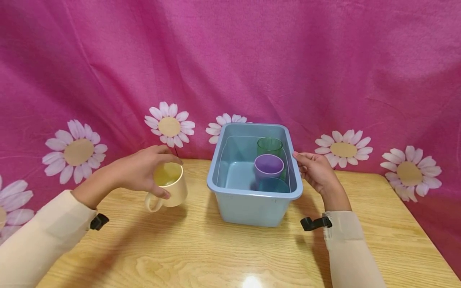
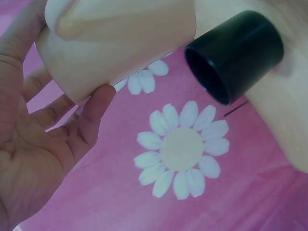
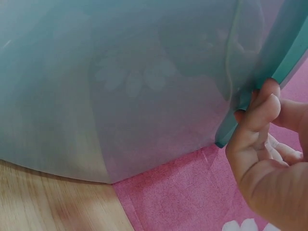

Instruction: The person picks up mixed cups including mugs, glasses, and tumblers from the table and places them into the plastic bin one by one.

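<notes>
A cream mug (image 1: 177, 193) with a yellow inside hangs slightly tilted over the left part of the table, its handle towards the near left. My left hand (image 1: 138, 170) grips it from above, thumb on the near side and fingers round the far side. On the right, my right hand (image 1: 317, 171) pinches the rim of a blue plastic tub (image 1: 252, 208) between thumb and fingers. Inside the tub, along its right side, stand a green clear glass (image 1: 269, 145), a purple cup (image 1: 264, 173) and a teal cup (image 1: 273, 185), partly hidden by the near wall.
In the left wrist view a black cup (image 2: 240, 53) shows close to the mug; the head view does not show it. The wooden table (image 1: 180, 252) ends at a pink curtain (image 1: 230, 60) with white flowers behind the tub.
</notes>
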Available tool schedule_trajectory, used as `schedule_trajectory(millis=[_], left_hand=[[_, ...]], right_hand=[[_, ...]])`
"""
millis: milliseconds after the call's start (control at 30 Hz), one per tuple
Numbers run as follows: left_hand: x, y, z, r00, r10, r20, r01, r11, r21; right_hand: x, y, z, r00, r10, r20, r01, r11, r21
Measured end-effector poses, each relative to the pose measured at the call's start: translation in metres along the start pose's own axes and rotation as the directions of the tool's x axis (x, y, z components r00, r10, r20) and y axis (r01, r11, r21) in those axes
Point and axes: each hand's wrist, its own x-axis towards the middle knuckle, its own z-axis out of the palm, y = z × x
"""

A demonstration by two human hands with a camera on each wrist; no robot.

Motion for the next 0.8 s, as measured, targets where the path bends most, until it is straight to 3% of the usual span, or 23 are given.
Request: schedule_trajectory(millis=[567, 800], left_hand=[[0.014, 0.016, -0.05, 0.999, 0.042, 0.004, -0.042, 0.998, 0.037], [0.022, 0.022, -0.063, 0.997, 0.071, 0.002, -0.071, 0.997, 0.037]], right_hand=[[-0.001, 0.001, -0.001, 0.999, 0.02, -0.027, -0.021, 0.999, -0.038], [-0.001, -0.001, -0.002, 0.999, 0.02, -0.026, -0.021, 0.999, -0.032]])
